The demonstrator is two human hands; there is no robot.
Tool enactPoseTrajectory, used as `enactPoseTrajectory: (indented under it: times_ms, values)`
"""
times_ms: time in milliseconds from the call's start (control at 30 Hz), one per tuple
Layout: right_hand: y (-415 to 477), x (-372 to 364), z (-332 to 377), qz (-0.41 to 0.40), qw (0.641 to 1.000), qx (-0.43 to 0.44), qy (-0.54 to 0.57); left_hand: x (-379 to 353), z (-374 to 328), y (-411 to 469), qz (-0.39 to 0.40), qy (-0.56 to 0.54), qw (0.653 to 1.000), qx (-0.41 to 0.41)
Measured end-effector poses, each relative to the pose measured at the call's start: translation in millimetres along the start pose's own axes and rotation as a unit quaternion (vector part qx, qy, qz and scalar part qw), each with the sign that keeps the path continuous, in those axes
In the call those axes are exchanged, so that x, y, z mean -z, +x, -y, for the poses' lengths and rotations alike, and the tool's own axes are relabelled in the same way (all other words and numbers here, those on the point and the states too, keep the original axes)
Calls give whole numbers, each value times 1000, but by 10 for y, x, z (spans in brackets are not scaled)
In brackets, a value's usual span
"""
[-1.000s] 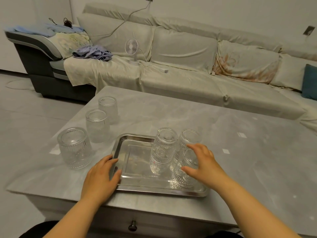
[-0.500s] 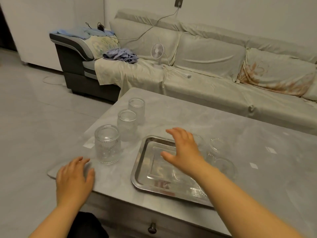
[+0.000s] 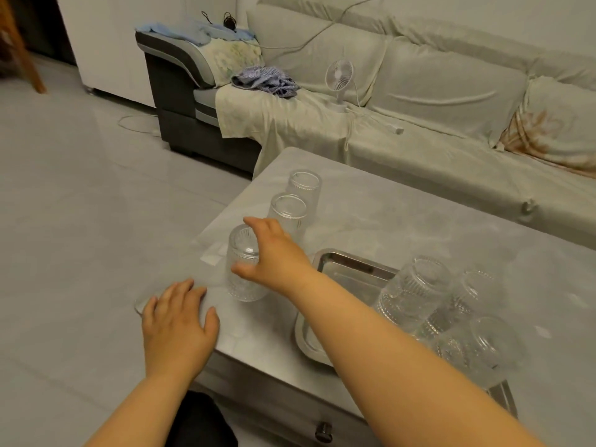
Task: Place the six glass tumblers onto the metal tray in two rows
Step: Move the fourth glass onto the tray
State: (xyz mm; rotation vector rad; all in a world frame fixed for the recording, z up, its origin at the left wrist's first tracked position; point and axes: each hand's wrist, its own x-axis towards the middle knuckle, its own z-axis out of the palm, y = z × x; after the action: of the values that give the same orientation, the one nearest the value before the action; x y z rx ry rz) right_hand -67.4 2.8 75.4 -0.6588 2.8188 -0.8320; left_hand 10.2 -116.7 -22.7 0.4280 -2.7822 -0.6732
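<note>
Both hands spread, right hand (image 3: 274,253) over tumbler (image 3: 242,264)

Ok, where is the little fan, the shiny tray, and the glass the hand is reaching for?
fan (image 3: 339,72): head view, on the middle of its round grille.
tray (image 3: 350,265): head view, on its bare far-left corner.
nearest glass (image 3: 240,280): head view, on its ribbed side wall, below the right hand (image 3: 274,253).
</note>
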Motion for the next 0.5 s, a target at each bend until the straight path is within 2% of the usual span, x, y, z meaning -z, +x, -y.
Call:
enactPoseTrajectory:
  times_ms: [200, 400, 500]
  values:
    - [-84, 25, -42, -38, 999, 18, 15, -5, 10, -2, 0, -3, 1000, -4]
    - [-522, 472, -143, -177, 974, 20, 138, 20, 10, -12, 24, -5, 1000, -7]
    - [-823, 714, -297, -158, 984, 20, 79, 16, -27, -6, 48, -3, 999, 7]
